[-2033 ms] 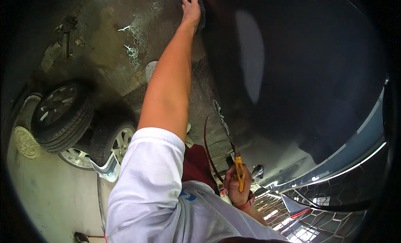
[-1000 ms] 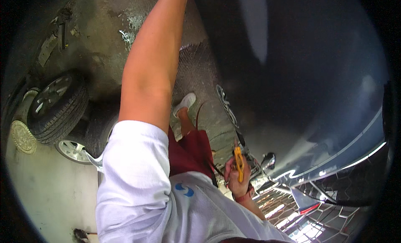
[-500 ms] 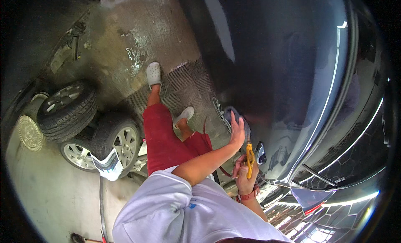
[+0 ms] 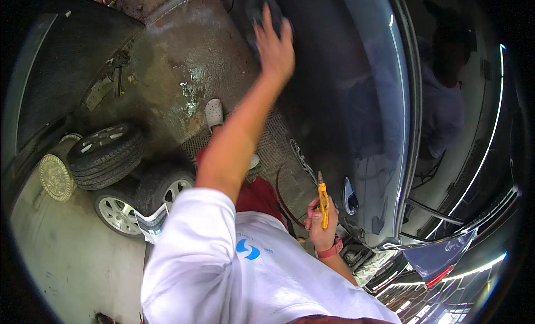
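My left hand [image 4: 277, 54], arm stretched far forward, presses a dark grey cloth [image 4: 255, 15] against the lower side of a dark, glossy car [image 4: 340, 84]. Its fingers are spread over the cloth; the hand is slightly blurred. Closer to my body, my right hand [image 4: 323, 221] is closed around a yellow air blow gun [image 4: 323, 204] with a metal nozzle that points forward. That nozzle is beside the car's door handle [image 4: 349, 197], apart from it. A red band [image 4: 331, 249] is on my right wrist.
Tyres on silver rims [image 4: 114, 212] and another tyre [image 4: 106, 157] are piled at left, beside a round patterned disc [image 4: 56, 178]. A reddish hose [image 4: 281, 198] hangs near my legs. Wet floor [image 4: 189, 95] and a mesh mat [image 4: 273, 134] lie alongside the car.
My left hand has moved far forward along the car side with the cloth, away from the blow gun. My right hand still holds the blow gun, and the view has shifted.
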`<state>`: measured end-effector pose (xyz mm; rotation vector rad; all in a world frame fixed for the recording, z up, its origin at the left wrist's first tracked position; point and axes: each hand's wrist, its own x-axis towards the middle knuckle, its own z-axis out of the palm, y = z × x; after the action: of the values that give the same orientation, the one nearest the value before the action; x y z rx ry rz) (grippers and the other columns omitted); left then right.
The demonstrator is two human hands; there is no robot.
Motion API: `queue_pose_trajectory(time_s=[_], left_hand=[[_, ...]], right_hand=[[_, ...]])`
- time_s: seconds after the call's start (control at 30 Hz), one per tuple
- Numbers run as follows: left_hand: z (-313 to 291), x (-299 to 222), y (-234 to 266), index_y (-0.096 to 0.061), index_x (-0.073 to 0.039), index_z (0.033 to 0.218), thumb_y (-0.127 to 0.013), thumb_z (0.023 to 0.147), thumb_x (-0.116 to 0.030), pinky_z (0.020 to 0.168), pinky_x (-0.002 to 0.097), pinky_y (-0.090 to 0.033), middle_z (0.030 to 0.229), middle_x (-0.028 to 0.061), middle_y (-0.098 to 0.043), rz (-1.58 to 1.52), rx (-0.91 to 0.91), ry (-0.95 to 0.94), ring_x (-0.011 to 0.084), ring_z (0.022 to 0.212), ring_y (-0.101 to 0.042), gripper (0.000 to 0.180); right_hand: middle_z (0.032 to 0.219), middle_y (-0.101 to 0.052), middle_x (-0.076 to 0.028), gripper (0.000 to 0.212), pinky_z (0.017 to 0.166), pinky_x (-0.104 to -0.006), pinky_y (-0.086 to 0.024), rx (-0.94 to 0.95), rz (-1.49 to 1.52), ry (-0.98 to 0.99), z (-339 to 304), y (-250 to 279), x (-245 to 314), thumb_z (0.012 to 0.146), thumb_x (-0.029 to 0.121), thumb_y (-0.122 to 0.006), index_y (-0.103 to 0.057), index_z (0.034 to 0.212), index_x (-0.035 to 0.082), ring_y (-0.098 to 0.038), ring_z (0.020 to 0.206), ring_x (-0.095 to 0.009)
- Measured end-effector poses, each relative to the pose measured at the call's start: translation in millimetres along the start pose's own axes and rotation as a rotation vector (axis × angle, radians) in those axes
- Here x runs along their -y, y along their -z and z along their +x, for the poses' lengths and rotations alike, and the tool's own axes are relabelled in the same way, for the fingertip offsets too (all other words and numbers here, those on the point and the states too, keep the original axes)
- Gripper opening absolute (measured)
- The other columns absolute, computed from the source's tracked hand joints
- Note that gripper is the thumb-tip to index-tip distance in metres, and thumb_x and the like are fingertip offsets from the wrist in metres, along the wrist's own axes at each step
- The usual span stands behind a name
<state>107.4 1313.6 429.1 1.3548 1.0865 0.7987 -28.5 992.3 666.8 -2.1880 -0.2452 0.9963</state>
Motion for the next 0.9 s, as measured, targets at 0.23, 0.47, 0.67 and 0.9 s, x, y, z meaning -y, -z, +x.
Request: queue_pose_trajectory(time_s=[0.23, 0.47, 0.67, 0.9], left_hand=[[-377, -2, -30, -0.014, 0.009, 0.165, -0.067, 0.099, -0.028, 0.127, 0.0665, -0.015, 0.160, 0.0509, -0.015, -0.045, 0.654, 0.149, 0.0678, 0.152, -0.011, 0.092], [-137, -4, -6, -0.027, 0.000, 0.165, -0.064, 0.095, -0.020, 0.128, 0.0657, -0.012, 0.165, 0.0471, -0.012, 0.192, 0.282, -0.165, 0.0636, 0.154, -0.013, 0.082], [114, -84, 25, -0.032, -0.011, 0.167, -0.051, 0.111, -0.036, 0.129, 0.0513, -0.026, 0.166, 0.0339, -0.031, 0.304, -0.057, -0.469, 0.0500, 0.154, -0.030, 0.064], [-66, -82, -8, -0.033, -0.011, 0.167, -0.061, 0.102, -0.027, 0.127, 0.0578, -0.023, 0.164, 0.0362, -0.033, 0.386, 0.026, -0.675, 0.0513, 0.155, -0.028, 0.072]], right_hand=[[0.068, -0.057, -0.003, 0.066, 0.048, -0.0256, -0.044, -0.079, 0.005, 0.117, -9, 14, 14, 0.101, 0.063, -0.064, -0.059, 0.103, -0.002, -0.055, 0.051, -0.009], [0.068, -0.059, -0.004, 0.065, 0.051, -0.0287, -0.046, -0.118, 0.018, 0.096, -27, 24, 9, 0.101, 0.063, -0.063, -0.060, 0.103, -0.002, -0.059, 0.054, -0.012], [0.076, -0.063, -0.010, 0.055, 0.065, -0.0362, -0.051, -0.097, -0.042, 0.129, -38, 26, -11, 0.102, 0.056, -0.064, -0.063, 0.101, 0.000, -0.068, 0.067, -0.024], [0.071, -0.059, -0.007, 0.050, 0.060, -0.0341, -0.048, -0.105, 0.001, 0.130, -60, 52, -40, 0.104, 0.051, -0.065, -0.063, 0.101, 0.002, -0.062, 0.062, -0.019]])
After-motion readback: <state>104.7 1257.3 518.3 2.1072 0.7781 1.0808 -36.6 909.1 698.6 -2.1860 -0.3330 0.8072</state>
